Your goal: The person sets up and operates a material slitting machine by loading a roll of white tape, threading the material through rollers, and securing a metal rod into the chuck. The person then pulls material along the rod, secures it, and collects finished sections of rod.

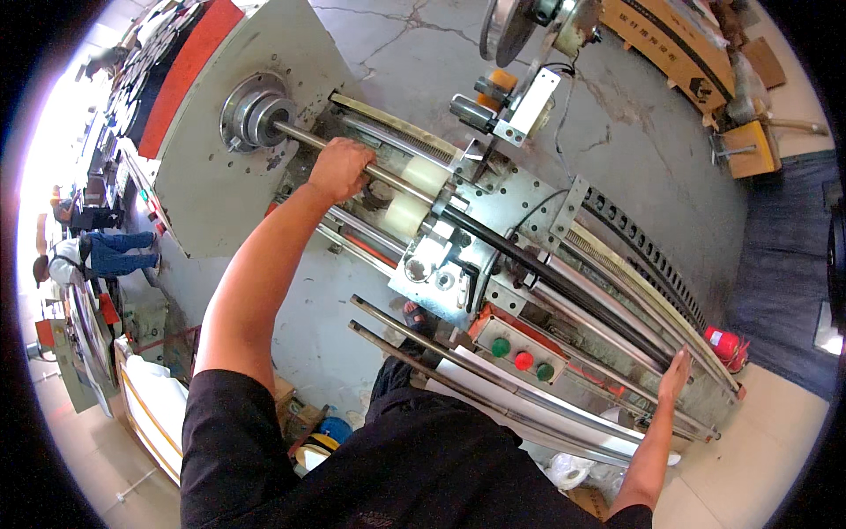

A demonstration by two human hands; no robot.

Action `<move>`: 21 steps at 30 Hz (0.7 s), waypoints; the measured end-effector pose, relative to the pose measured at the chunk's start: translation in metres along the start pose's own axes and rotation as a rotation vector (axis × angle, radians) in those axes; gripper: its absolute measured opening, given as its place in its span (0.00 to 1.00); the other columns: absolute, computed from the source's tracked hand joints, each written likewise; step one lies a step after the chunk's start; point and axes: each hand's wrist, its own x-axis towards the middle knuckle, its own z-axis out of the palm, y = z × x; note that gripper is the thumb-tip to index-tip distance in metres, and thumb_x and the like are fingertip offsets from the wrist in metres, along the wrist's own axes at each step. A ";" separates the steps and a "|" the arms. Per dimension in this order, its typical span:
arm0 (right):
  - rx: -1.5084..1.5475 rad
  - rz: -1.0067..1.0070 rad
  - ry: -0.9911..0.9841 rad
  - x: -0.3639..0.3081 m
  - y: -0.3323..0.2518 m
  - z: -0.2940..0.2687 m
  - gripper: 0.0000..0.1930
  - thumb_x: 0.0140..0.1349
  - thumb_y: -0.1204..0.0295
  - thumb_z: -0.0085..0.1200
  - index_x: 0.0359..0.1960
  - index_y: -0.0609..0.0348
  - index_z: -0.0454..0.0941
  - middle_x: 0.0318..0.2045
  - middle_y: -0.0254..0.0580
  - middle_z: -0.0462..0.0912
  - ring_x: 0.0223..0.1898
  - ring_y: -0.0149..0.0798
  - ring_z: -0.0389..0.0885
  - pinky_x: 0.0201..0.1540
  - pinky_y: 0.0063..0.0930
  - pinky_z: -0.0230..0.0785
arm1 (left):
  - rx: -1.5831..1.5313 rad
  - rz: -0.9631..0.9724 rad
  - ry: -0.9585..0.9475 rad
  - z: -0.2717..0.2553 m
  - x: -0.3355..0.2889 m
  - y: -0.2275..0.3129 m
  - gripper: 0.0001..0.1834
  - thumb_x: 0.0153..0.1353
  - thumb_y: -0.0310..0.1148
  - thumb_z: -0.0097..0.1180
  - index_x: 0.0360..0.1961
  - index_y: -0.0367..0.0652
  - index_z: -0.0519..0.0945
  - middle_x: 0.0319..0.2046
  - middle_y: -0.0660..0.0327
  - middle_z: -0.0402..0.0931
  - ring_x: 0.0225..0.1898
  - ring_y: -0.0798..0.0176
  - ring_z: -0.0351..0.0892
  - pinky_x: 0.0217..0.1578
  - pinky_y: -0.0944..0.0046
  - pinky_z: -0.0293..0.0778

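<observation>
A long metal rod (310, 138) runs from the round chuck (258, 113) on a grey machine housing down to the right. My left hand (342, 170) is closed around this rod, a short way from the chuck. Past the white rollers (414, 196) and the steel carriage plate (441, 280), a long black tube (555, 269) continues in line with the rod. My right hand (675, 376) is at the tube's far right end, its fingers close together against it; their far side is hidden.
A control box (513, 346) with green and red buttons sits on the near side. Two loose metal rods (458, 361) lie nearer me. A motor and wheel bracket (529, 97) rises beyond the carriage. A red fire extinguisher (727, 347) stands right. Another person (110, 254) is far left.
</observation>
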 end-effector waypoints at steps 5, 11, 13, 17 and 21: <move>-0.044 -0.124 0.080 -0.008 -0.015 -0.003 0.36 0.84 0.44 0.28 0.77 0.60 0.68 0.77 0.54 0.69 0.80 0.53 0.60 0.82 0.47 0.44 | 0.055 -0.014 0.029 -0.003 -0.005 -0.020 0.15 0.51 0.32 0.72 0.41 0.45 0.84 0.41 0.54 0.86 0.50 0.46 0.83 0.58 0.46 0.73; -0.095 -0.222 0.008 -0.015 -0.027 -0.002 0.38 0.83 0.40 0.25 0.77 0.54 0.69 0.77 0.50 0.68 0.79 0.53 0.61 0.84 0.51 0.39 | 0.013 -0.043 -0.064 0.004 -0.003 -0.051 0.15 0.49 0.33 0.72 0.40 0.45 0.86 0.41 0.51 0.86 0.51 0.42 0.83 0.59 0.43 0.73; -0.116 -0.228 0.021 -0.022 -0.039 -0.001 0.37 0.83 0.41 0.25 0.76 0.55 0.70 0.76 0.51 0.69 0.78 0.54 0.62 0.83 0.51 0.40 | 0.065 -0.113 -0.145 0.006 0.002 -0.055 0.14 0.49 0.34 0.73 0.38 0.45 0.87 0.40 0.50 0.86 0.51 0.42 0.84 0.58 0.42 0.74; -0.093 -0.290 0.031 -0.034 -0.067 0.000 0.37 0.84 0.42 0.26 0.74 0.57 0.72 0.75 0.52 0.71 0.77 0.55 0.65 0.82 0.52 0.42 | 0.145 -0.102 -0.140 0.007 0.004 -0.061 0.11 0.52 0.39 0.71 0.33 0.46 0.88 0.34 0.51 0.87 0.44 0.42 0.87 0.51 0.44 0.78; -0.100 -0.349 0.027 -0.046 -0.102 0.002 0.36 0.84 0.44 0.27 0.74 0.58 0.72 0.74 0.53 0.71 0.76 0.56 0.65 0.82 0.54 0.43 | 0.076 -0.113 -0.160 0.007 0.004 -0.059 0.13 0.50 0.39 0.73 0.35 0.46 0.88 0.34 0.50 0.87 0.45 0.41 0.86 0.53 0.43 0.77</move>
